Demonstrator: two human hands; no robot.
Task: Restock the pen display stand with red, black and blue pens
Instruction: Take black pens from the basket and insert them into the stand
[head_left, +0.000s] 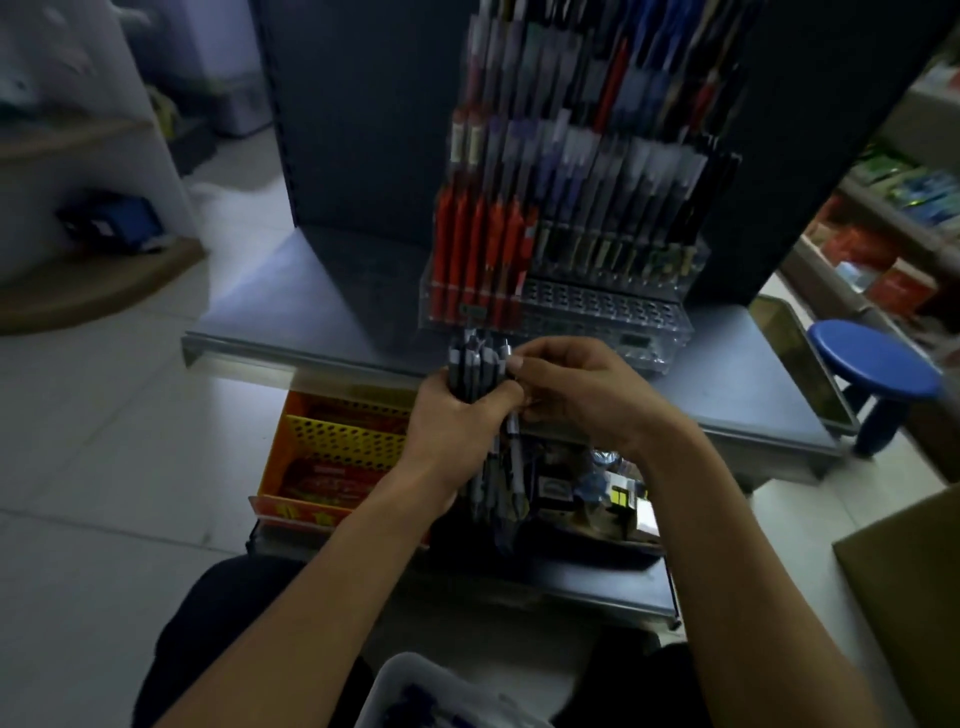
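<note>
The main risk sits in the left hand (457, 415), whose fingers are wrapped tight round an upright bundle of dark-barrelled pens (475, 364) held just in front of the clear acrylic tiered pen display stand (623, 317). The right hand (582, 395) has its fingers closed in a pinch on the top of the pen at the bundle's right edge. Drawing that one out could loosen its neighbours, which would drop into the clutter on the lower shelf. The light is dim, so black and blue barrels look alike, and a pen could land in the wrong colour's slot. A careless reach might also nudge the stand along the grey metal shelf (311, 312). Counted: two hands, one bundle, one stand. The bundle shows roughly five or six tops, though blur forbids an exact figure. The stand's front left compartment holds about six bright red pens (478, 260). There is also one orange perforated basket (337, 441), one round blue plastic stool (878, 364) and one white plastic tub (415, 686) on the lap.
</note>
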